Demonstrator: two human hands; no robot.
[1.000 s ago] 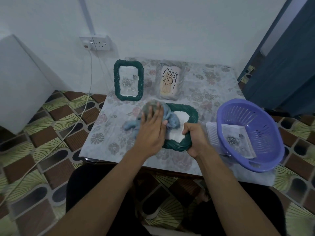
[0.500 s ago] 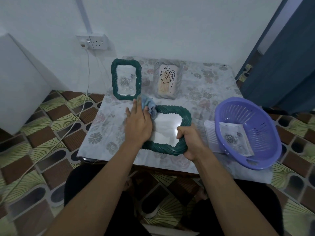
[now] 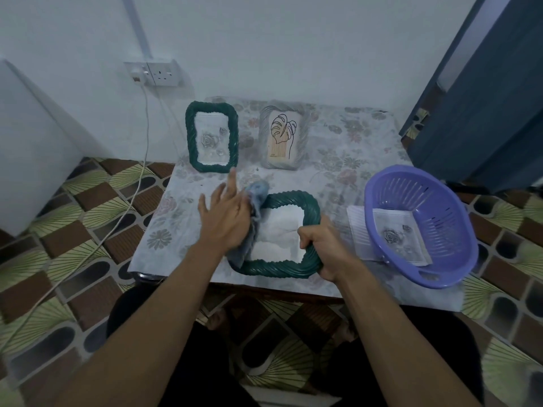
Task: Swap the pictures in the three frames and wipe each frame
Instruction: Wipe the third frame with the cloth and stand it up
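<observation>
A green rope-edged frame (image 3: 289, 201) lies flat at the table's front, its glass showing white. My right hand (image 3: 321, 248) grips its lower right corner. My left hand (image 3: 224, 217) presses a blue cloth (image 3: 255, 201) flat against the frame's left edge, fingers straight and spread. At the back stands a second green frame (image 3: 211, 136) with a grey rose picture, and beside it a grey frame (image 3: 283, 139) with a leaf line drawing.
A purple plastic basket (image 3: 417, 224) holding a rose picture (image 3: 396, 236) sits at the table's right on a white sheet (image 3: 357, 227). The floral tablecloth (image 3: 346, 154) covers the small table. A wall socket (image 3: 155, 73) with a white cable hangs at left. A blue door (image 3: 484, 89) stands right.
My left hand and the cloth slid from the frame's middle to its left edge, uncovering the glass. My right hand kept its grip on the frame's corner.
</observation>
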